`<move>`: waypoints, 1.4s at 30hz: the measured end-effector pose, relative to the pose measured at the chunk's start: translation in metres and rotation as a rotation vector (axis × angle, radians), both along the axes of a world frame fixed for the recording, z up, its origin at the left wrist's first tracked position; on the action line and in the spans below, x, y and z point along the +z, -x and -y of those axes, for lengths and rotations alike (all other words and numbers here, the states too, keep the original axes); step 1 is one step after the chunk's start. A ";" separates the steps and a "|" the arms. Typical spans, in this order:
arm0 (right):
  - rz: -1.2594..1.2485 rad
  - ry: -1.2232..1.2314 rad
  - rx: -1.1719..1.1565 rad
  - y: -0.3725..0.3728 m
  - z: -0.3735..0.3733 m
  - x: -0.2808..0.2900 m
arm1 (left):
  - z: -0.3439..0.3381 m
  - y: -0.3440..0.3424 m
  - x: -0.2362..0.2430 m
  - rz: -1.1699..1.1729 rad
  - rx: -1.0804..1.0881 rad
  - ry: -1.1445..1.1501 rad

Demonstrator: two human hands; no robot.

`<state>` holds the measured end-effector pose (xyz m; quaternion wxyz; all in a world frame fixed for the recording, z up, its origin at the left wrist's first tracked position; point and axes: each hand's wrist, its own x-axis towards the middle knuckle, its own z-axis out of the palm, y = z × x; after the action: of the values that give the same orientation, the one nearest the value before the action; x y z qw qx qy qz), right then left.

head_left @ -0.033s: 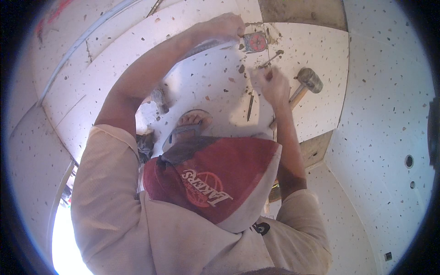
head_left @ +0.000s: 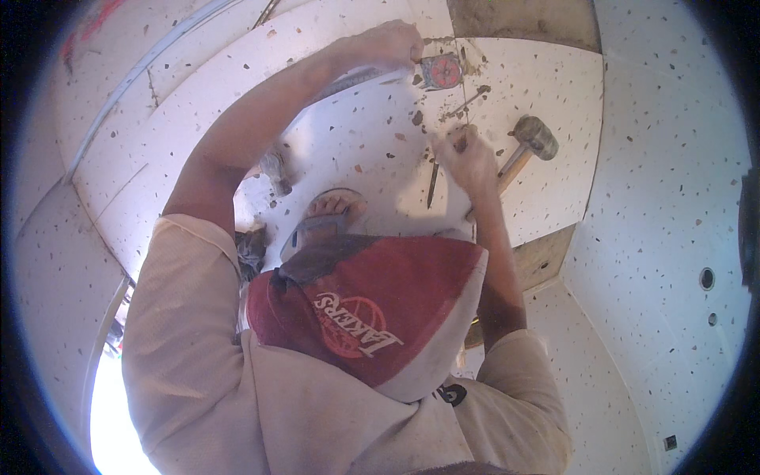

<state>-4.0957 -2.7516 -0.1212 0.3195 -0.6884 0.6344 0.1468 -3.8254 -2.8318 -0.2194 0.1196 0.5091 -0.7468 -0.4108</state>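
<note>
My left hand [head_left: 393, 46] is closed, knuckles up, resting at the far part of the speckled white panel. Just right of it, close to its fingers, sits a tape measure [head_left: 443, 71] with a round red face. What those fingers hold is hidden. Nearer and to the right, my right hand [head_left: 469, 158] is curled with its fingertips together and slightly blurred; anything in it is too small to make out. A thin rod [head_left: 470, 103] lies just beyond its fingers. A dark pencil-like stick [head_left: 432, 186] is beside its left edge. A mallet [head_left: 537, 137] lies right of it, handle passing beneath my forearm.
A long grey metal strip [head_left: 348, 82] lies under my left forearm. A sandalled foot [head_left: 328, 215] stands on the panel, near a grey tool-like object [head_left: 275, 172]. Brown bare patches [head_left: 526, 20] border the panel. A white speckled wall [head_left: 673, 158] rises at right.
My right hand has shifted slightly nearer, away from the thin rod, and its fingers are drawn in a little. My left hand stays in place.
</note>
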 end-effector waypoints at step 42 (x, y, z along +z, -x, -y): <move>1.033 0.227 -0.327 -0.094 -0.016 -0.089 | -0.003 -0.002 -0.011 -0.164 0.088 0.049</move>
<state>-4.0015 -2.7356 -0.2100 0.5318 -0.5934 0.5057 -0.3308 -3.8232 -2.8287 -0.2301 0.2105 0.5030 -0.7212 -0.4272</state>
